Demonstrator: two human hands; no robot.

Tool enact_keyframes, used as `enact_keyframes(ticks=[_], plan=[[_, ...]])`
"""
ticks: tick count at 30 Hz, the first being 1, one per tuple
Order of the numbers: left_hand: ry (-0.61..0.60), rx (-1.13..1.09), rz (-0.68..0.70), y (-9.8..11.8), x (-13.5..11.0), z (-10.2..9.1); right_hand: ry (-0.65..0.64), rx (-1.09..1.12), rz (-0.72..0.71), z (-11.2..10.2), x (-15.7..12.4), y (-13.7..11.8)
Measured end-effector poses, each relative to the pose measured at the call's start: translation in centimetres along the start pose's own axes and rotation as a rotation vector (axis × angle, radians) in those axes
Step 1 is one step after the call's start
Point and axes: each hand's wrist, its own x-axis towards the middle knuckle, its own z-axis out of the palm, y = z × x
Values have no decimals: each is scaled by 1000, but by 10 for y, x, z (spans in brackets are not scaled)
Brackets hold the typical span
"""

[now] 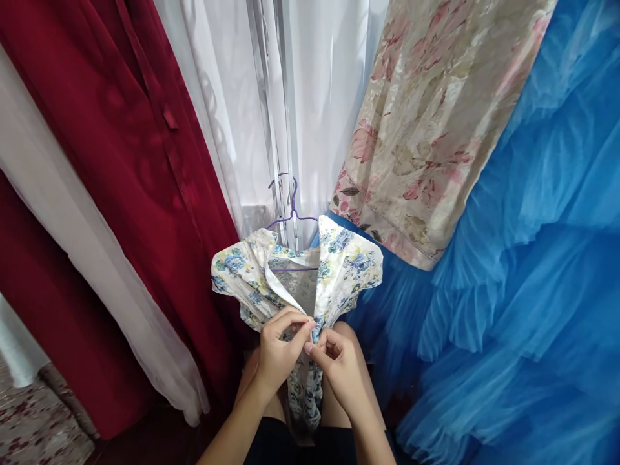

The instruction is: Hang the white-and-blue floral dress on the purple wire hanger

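A small white garment with blue flowers (339, 268) hangs on a purple wire hanger (292, 206) in front of me, its front open in a V. My left hand (278, 352) pinches the left front edge where the two sides meet. Opposite it, my right hand (339, 361) pinches the right edge at the same spot. The fingertips of both hands nearly touch there. The lower part of the garment (304, 397) falls between my forearms.
A dark red garment (126, 174) hangs on the left with a white sheer strip (72, 226) across it. White curtain (310, 97) hangs behind. A beige floral cloth (436, 129) and a blue tulle skirt (523, 310) fill the right side. Patterned floor (33, 426) shows at the lower left.
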Motion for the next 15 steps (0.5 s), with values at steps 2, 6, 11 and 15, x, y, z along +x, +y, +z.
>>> enact_keyframes(ticks=[2, 6, 11, 15], plan=[[90, 60, 38, 1, 26, -7, -53, -24, 46, 0, 1, 1], [269, 191, 196, 8, 108, -27, -216, -124, 128, -3, 3, 2], [340, 220, 349, 31, 161, -39, -289, -252, 190, -5, -1, 12], [247, 260, 408, 39, 134, -38, -160, -251, 93, -2, 5, 0]])
